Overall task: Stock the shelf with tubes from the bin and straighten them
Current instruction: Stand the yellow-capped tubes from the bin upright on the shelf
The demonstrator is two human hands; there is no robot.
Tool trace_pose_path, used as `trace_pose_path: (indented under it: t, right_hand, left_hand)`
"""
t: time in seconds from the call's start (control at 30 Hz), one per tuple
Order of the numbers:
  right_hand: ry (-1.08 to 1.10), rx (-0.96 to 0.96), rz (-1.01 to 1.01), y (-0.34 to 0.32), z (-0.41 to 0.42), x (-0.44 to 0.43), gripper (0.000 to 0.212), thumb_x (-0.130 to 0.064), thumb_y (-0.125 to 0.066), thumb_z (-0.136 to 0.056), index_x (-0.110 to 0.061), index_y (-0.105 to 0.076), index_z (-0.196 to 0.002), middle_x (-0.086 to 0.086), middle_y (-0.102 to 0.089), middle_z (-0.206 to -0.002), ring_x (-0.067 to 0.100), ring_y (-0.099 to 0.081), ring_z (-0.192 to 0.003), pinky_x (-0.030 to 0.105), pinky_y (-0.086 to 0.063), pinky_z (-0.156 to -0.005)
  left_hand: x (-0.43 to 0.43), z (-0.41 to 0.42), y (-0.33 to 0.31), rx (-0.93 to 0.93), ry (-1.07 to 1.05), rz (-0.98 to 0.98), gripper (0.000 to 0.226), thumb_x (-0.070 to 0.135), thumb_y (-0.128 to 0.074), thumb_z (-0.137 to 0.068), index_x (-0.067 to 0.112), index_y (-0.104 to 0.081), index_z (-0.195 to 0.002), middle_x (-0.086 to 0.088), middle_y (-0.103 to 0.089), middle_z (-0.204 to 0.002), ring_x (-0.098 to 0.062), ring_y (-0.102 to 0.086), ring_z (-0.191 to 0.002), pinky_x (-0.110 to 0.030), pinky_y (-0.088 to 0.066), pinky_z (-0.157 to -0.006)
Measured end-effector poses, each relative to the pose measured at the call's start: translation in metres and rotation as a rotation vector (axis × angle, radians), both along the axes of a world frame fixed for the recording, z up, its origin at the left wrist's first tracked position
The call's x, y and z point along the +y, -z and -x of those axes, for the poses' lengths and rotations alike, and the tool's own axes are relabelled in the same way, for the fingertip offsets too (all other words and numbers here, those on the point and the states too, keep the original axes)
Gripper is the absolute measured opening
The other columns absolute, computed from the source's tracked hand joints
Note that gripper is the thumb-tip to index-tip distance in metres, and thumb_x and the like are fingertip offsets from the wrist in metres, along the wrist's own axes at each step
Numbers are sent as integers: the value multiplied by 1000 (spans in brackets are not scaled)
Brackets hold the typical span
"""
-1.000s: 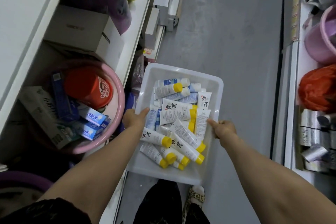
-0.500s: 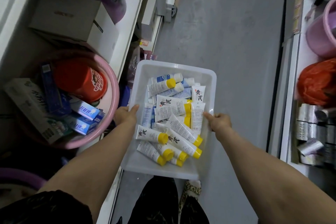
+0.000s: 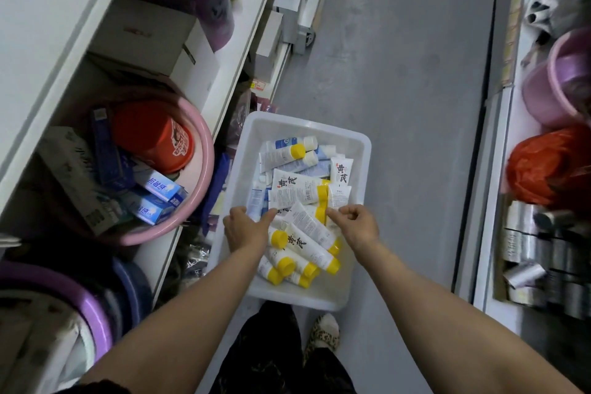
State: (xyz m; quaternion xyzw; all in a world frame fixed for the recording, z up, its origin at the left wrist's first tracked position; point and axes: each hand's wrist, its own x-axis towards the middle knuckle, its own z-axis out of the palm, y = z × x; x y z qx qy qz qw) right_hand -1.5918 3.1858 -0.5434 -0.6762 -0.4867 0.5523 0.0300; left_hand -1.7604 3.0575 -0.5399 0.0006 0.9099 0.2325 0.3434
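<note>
With the left hand [image 3: 248, 229] spread on the tubes [image 3: 300, 241] in the bin [image 3: 348, 278], and the grip of the right hand [image 3: 355, 224] not discernible, crossed tubes could be dragged out and dropped.

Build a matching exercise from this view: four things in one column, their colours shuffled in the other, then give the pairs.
Things
1. bin on the floor
2. basin holding toothpaste boxes, left shelf
3. plastic bag on the right shelf
4. tube cap nearest the left wrist

Colours
a. yellow
b. pink
c. white
d. orange-red

Pairs: 1-c, 2-b, 3-d, 4-a
</note>
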Motion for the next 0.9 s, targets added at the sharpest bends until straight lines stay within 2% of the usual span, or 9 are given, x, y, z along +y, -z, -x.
trace_pose_path:
  t: [0.07,0.13,0.23,0.33,0.43,0.63,0.73,0.8,0.9]
  right_hand:
    - [-54,40,111,8,3,-6,37,-25,-85,-76,-5,-64,-100,3,-61,-87,11,-57,-72,14,-47,-61]
    - [-109,23,149,19,3,-10,42,-29,-86,-74,-5,-67,-103,6,-67,-98,18,-63,-87,26,-52,-78]
    - [-187,-35,168,33,3,-12,33,-36,-87,-71,-17,-67,-90,7,-70,-103,24,-65,-98,40,-53,-92]
    - [-231,-74,188,42,5,-8,37,-41,-87,-69,-17,-68,-90,6,-69,-101,23,-64,-93,36,-53,-83]
    - [-271,-109,226,42,8,-1,36,-42,-86,-70,-16,-68,-86,2,-66,-88,17,-57,-77,30,-45,-70]
    - [-297,-131,280,41,15,6,40,-42,-87,-69,-15,-63,-85,1,-64,-88,15,-56,-76,29,-44,-70]
    - [-347,-163,281,43,19,4,46,-44,-89,-65,-18,-58,-86,-2,-62,-89,14,-54,-78,29,-43,-68]
    - [-364,-196,276,44,19,4,48,-43,-91,-62,-20,-55,-83,-3,-59,-86,14,-52,-74,29,-41,-65]
    - [-396,-230,277,41,18,6,47,-39,-92,-62,-20,-55,-83,-4,-58,-85,14,-51,-74,28,-41,-63]
  left_hand:
    - [-5,-12,6,-85,-70,68,79,54,-78,-72,5,-48,-127,-18,-48,-132,-37,-51,-118,-41,-43,-95]
    - [-9,-20,14,-146,-147,123,87,56,-78,-71,1,-45,-130,-21,-47,-135,-38,-50,-121,-43,-44,-96]
    - [-12,-28,28,-244,-264,156,101,61,-79,-65,0,-38,-135,-22,-46,-138,-40,-49,-124,-46,-44,-99]
    - [-15,-32,47,-316,-406,109,119,67,-83,-50,5,-34,-138,-20,-52,-134,-39,-55,-119,-48,-48,-98]
    - [-14,-30,56,-340,-509,76,122,67,-85,-44,6,-36,-137,-19,-56,-130,-38,-61,-110,-48,-54,-91]
    - [-5,-22,53,-396,-506,89,115,69,-83,-48,3,-39,-132,-16,-58,-127,-34,-61,-110,-44,-53,-93]
    - [-4,-19,60,-418,-527,72,123,72,-82,-38,2,-40,-130,-16,-63,-116,-32,-67,-95,-45,-57,-84]
    - [-4,-18,61,-444,-542,48,120,65,-87,-40,2,-42,-130,-17,-64,-113,-30,-69,-87,-43,-60,-78]
    - [-2,-17,52,-459,-566,14,104,48,-92,-53,2,-40,-131,-16,-62,-116,-32,-68,-93,-40,-60,-76]
